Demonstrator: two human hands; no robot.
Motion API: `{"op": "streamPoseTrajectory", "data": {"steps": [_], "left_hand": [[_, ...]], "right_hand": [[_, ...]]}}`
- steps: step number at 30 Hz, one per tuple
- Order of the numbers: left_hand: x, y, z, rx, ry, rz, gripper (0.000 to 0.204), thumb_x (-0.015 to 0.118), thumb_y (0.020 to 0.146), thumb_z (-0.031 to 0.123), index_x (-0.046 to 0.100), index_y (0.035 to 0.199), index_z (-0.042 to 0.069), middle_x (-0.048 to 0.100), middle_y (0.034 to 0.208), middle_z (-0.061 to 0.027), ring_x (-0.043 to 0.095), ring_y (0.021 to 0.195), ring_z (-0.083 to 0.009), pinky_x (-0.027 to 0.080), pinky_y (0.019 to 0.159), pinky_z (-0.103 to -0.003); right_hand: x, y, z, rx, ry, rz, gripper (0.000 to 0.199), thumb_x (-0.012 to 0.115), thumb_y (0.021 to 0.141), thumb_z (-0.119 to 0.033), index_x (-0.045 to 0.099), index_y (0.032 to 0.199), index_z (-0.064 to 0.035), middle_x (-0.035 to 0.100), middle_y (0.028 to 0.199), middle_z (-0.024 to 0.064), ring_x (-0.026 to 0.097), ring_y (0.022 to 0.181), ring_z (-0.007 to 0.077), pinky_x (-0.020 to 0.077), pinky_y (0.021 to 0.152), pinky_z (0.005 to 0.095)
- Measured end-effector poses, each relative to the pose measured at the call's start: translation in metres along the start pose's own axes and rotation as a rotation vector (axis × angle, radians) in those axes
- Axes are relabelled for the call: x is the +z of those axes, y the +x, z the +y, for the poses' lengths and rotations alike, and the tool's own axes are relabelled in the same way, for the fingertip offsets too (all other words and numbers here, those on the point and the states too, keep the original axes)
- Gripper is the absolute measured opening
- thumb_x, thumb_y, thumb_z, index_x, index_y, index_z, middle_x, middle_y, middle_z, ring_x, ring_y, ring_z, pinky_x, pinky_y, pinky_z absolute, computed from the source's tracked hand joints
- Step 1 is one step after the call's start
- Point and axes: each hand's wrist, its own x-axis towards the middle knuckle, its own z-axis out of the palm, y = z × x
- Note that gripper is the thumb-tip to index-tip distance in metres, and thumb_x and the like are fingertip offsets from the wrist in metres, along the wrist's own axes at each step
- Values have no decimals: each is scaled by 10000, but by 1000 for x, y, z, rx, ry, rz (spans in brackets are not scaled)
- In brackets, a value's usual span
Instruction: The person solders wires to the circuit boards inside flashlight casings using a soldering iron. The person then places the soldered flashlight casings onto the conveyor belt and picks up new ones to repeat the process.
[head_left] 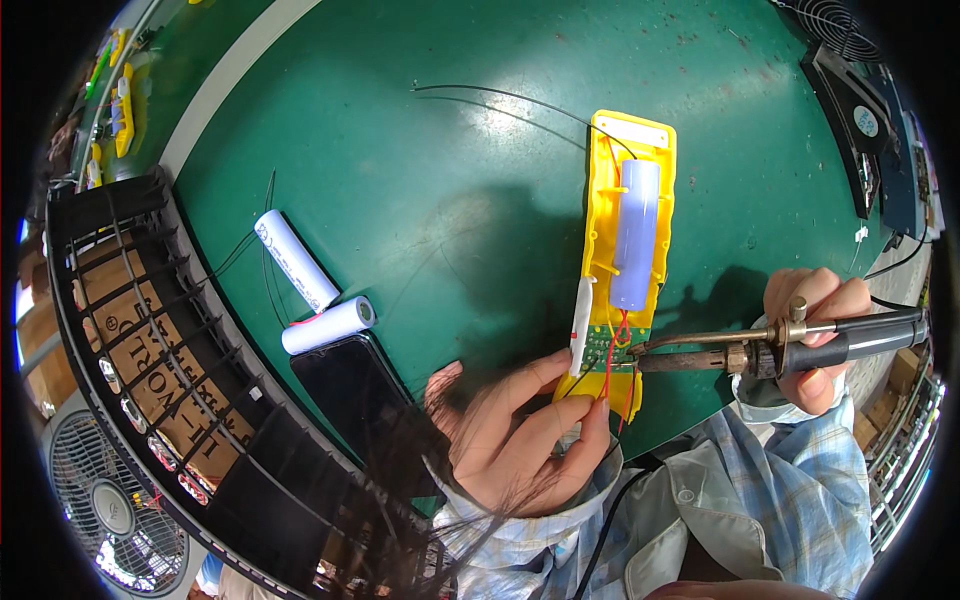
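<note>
My right hand [815, 335] is closed round the black handle of a soldering iron [850, 340], which has a thin metal tube along its top. The iron's tip meets a small green circuit board [605, 350] at the near end of a yellow plastic housing [600, 240]. In that housing lies a light-purple cylindrical battery cell [638, 225], with a black wire [520, 97] trailing from the far end. Low against the housing's near end, my left hand [530, 430] pinches a thin red wire [606, 385] between its fingertips. Strands of hair partly cover this hand.
Two loose cylindrical cells [295, 260] with wires lie on the green table [480, 200] at left, beside a black phone [355, 390]. A black rack [150, 300] borders the table's left edge, and a fan [112, 508] stands beyond. Black equipment [845, 130] sits at far right.
</note>
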Motion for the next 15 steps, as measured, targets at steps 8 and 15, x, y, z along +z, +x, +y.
{"op": "streamPoseTrajectory", "data": {"steps": [8,15], "left_hand": [[2,1,3,66,-30,11,148,654,491,66,569,605,107,585,809,-48,555,633,-115,244,858,-334],[6,-3,-2,57,-73,72,123,646,496,56,572,588,88,591,792,-68,556,603,-107,245,865,-315]], "right_hand": [[-5,-3,-11,29,14,5,324,633,627,-194,394,783,-41,426,654,82,372,492,130,323,438,245],[1,-2,-8,63,59,50,311,628,640,-192,393,784,-46,422,670,82,369,528,131,333,485,254]]}}
